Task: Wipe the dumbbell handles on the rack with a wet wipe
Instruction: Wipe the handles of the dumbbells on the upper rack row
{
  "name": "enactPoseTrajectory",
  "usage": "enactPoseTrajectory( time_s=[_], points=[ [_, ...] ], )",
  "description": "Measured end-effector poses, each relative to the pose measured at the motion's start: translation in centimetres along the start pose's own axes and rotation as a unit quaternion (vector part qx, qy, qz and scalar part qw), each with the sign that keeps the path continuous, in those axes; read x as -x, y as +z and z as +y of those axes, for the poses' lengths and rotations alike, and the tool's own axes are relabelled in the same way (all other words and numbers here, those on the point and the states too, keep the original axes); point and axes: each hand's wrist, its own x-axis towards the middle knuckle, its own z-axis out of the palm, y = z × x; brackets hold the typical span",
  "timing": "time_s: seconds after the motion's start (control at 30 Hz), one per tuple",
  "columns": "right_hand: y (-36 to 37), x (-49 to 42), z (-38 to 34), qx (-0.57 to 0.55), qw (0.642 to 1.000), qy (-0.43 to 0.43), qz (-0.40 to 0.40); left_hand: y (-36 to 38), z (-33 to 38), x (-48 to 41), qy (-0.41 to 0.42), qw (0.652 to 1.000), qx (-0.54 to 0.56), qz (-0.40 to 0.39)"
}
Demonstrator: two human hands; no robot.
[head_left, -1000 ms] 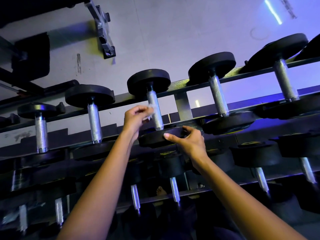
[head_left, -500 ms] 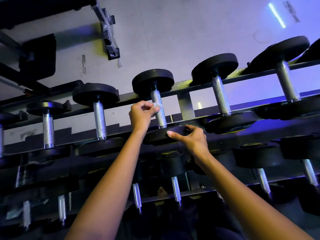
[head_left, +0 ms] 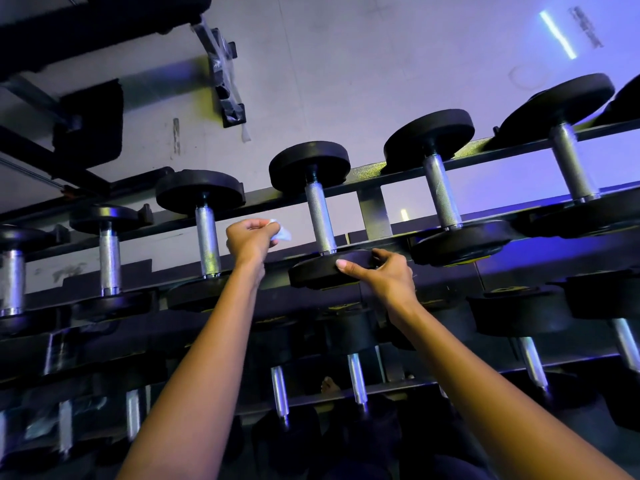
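A dark rack [head_left: 370, 209] carries a top row of black dumbbells with knurled steel handles. My left hand [head_left: 251, 239] pinches a small white wet wipe [head_left: 281, 232] in the gap between two handles, clear of both. The middle dumbbell's handle [head_left: 320, 223] stands bare just right of the wipe. My right hand [head_left: 381, 271] grips the near black head [head_left: 322, 271] of that middle dumbbell, thumb on its edge. The neighbouring handle [head_left: 207, 242] is just left of my left hand.
More dumbbells fill the top row to the left [head_left: 109, 261] and right [head_left: 443, 192], and lower rows [head_left: 356, 379] sit under my forearms. A grey floor [head_left: 346, 81] lies beyond the rack, with black machine parts [head_left: 86, 123] at the upper left.
My left hand has come off the middle dumbbell's handle and moved left with the wipe. My right hand has kept its hold on the near head.
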Motion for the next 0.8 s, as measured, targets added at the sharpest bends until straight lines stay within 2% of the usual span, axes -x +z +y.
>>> enactPoseTrajectory(
  time_s=[0.07, 0.2, 0.37, 0.53, 0.6, 0.7, 0.73, 0.8],
  points=[
    [0.0, 0.1, -0.1, 0.002, 1.0, -0.001, 0.0, -0.3, -0.5, 0.0, -0.022, 0.999, 0.001, -0.047],
    [-0.1, 0.1, -0.2, 0.008, 1.0, 0.0, 0.002, 3.0, -0.3, 1.1, -0.054, 0.979, 0.051, -0.189],
    [0.0, 0.3, -0.5, 0.012, 1.0, -0.012, 0.011, 6.5, 2.0, -0.1, -0.095, 0.966, 0.163, -0.178],
    [-0.1, 0.2, -0.2, 0.025, 1.0, -0.012, 0.008, 3.0, -0.9, 0.5, -0.128, 0.933, 0.048, -0.333],
    [-0.1, 0.1, -0.2, 0.027, 1.0, -0.011, 0.011, 3.4, -0.5, 0.0, -0.11, 0.939, 0.074, -0.317],
    [0.0, -0.1, 0.1, 0.027, 0.999, -0.015, 0.012, 5.6, 1.1, -1.1, -0.107, 0.95, 0.193, -0.222],
    [0.1, -0.1, 0.3, 0.025, 0.999, -0.018, 0.012, 5.8, 1.1, -1.2, -0.105, 0.948, 0.211, -0.213],
    [0.2, 0.0, 0.3, 0.021, 1.0, -0.018, 0.011, 5.3, 0.0, -0.6, -0.081, 0.956, 0.164, -0.229]
  ],
)
